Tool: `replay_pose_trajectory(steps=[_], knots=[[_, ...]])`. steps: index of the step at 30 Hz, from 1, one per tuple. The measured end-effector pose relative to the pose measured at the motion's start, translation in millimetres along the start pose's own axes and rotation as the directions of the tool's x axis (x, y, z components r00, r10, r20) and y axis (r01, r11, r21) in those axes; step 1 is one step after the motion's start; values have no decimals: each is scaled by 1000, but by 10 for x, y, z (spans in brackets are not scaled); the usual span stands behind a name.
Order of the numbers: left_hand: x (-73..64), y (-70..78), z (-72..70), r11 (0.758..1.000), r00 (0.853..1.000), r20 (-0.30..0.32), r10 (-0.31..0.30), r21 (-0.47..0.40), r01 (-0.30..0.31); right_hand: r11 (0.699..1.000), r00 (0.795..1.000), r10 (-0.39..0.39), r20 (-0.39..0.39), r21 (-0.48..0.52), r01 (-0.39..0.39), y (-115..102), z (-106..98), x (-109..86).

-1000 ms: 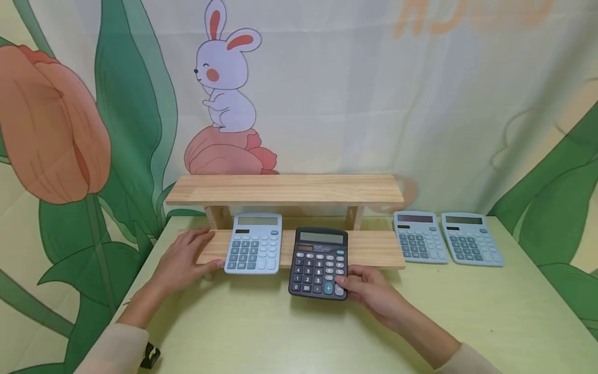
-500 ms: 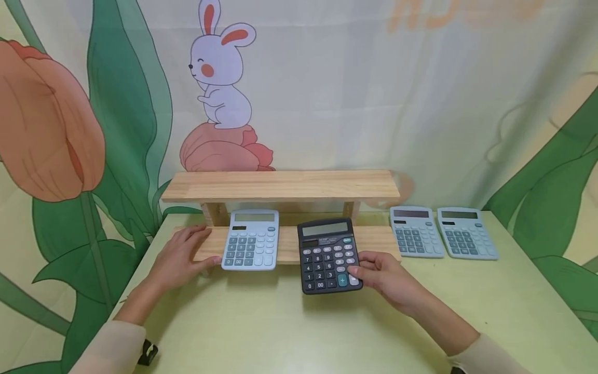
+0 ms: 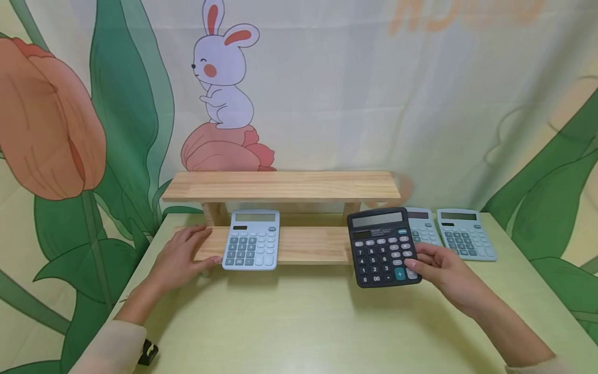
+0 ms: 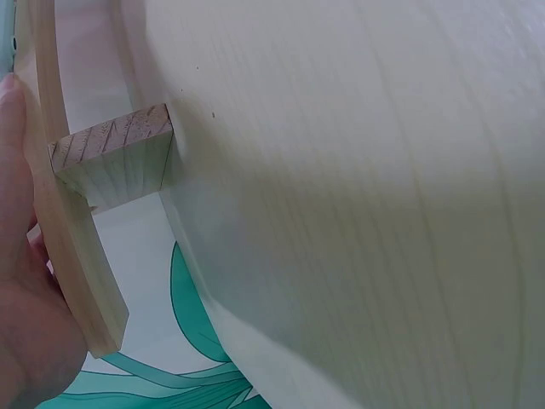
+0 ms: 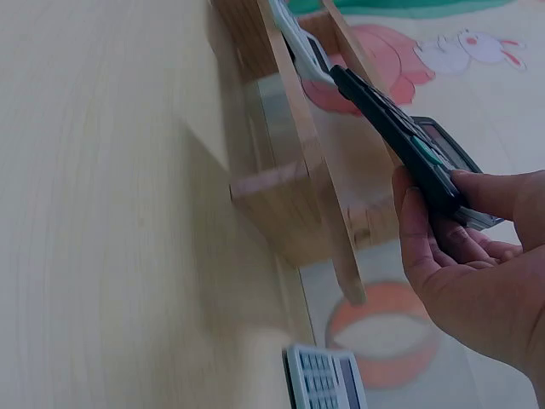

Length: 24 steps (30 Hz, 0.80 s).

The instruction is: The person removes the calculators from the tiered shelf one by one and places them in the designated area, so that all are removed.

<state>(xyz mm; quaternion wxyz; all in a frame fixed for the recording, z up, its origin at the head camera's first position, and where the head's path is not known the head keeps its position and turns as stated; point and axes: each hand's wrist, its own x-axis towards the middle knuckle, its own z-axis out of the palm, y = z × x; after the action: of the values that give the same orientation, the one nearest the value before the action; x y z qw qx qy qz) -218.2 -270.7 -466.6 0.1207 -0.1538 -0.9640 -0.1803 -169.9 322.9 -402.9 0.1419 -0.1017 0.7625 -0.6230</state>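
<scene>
My right hand (image 3: 446,272) pinches a black calculator (image 3: 384,249) by its lower right corner, thumb on the front and fingers beneath. It is held off the table, over the right end of the lower shelf board (image 3: 313,244), partly covering a light blue calculator behind it. The right wrist view shows this black calculator (image 5: 409,141) edge-on between thumb and fingers. My left hand (image 3: 179,259) rests on the left end of the lower board, its thumb tip beside a light blue calculator (image 3: 252,240) that leans on the shelf. In the left wrist view, the left hand (image 4: 34,324) lies along the board.
The wooden shelf's upper board (image 3: 280,187) runs behind, above the lower one. Right of the shelf, two light blue calculators (image 3: 466,236) stand side by side at the table's back. A printed cloth (image 3: 327,104) hangs behind the pale table (image 3: 280,322).
The right hand has carried the black calculator rightward and slightly up from the shelf's middle, tilting it a little. My left hand and the leaning blue calculator have stayed put.
</scene>
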Motion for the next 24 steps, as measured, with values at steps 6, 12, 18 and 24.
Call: replay_pose_trajectory(steps=[6,12,18,24], knots=[[-1,9,-34,1000,1000,-13,5,8,-5,999,998,13,-68,-44,-16,130,-337,-114],[13,17,-48,1000,1000,-9,-10,3,10,998,997,19,-76,-60,-24,269,-702,-196],[20,0,-36,1000,1000,3,-18,5,17,995,994,78,-80,-56,-83,439,-973,-257],[3,-11,-3,1000,1000,-9,7,9,-7,982,977,179,-117,-45,-185,705,-1098,-329]])
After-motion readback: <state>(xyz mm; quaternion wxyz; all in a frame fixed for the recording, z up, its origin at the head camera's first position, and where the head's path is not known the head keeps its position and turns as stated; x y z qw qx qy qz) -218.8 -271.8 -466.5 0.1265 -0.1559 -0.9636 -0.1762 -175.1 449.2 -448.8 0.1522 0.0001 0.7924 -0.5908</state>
